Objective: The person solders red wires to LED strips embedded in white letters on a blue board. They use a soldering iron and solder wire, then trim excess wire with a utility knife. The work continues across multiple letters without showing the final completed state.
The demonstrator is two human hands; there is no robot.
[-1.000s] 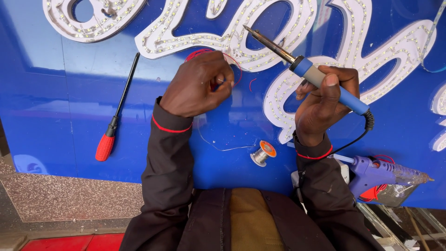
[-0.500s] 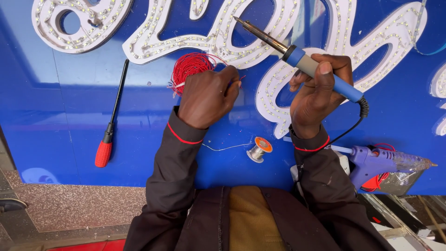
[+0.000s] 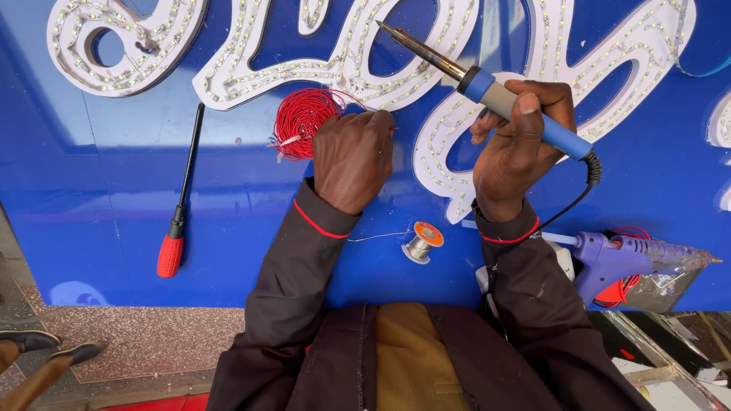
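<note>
- A person bent over a blue sign panel [image 3: 114,198] laid flat, its white script letters [image 3: 251,76] lined with rows of small LEDs.
- The right hand [image 3: 521,148] was closed around the blue grip of a soldering iron [image 3: 487,87], whose metal tip pointed up and left above the lettering, clear of the surface.
- The left hand [image 3: 352,160] rested knuckles-up on the panel, fingers curled at the edge of a coil of red wire [image 3: 304,122]; whether it pinched a strand could not be told.
- A spool of solder [image 3: 422,242] lay between the two sleeves, a loose end trailing left.
- A red-handled screwdriver [image 3: 179,221] lay well apart to the left; a purple glue gun [image 3: 632,259] sat at the right by the panel's near edge.
- Likely risks: the raised tip hung near the left-hand fingers and the wire's insulation, so a dip or slip could burn skin or melt strands; the iron's black cord [image 3: 571,205] looped down behind the right wrist and could snag a sleeve and tug the tool.
- The glue gun lay close to the edge, where a sweep of the right elbow could knock it off.
- Open blue surface lay left of the wire coil and below it; the right side was crowded by cord, glue gun and clutter beyond the edge.
</note>
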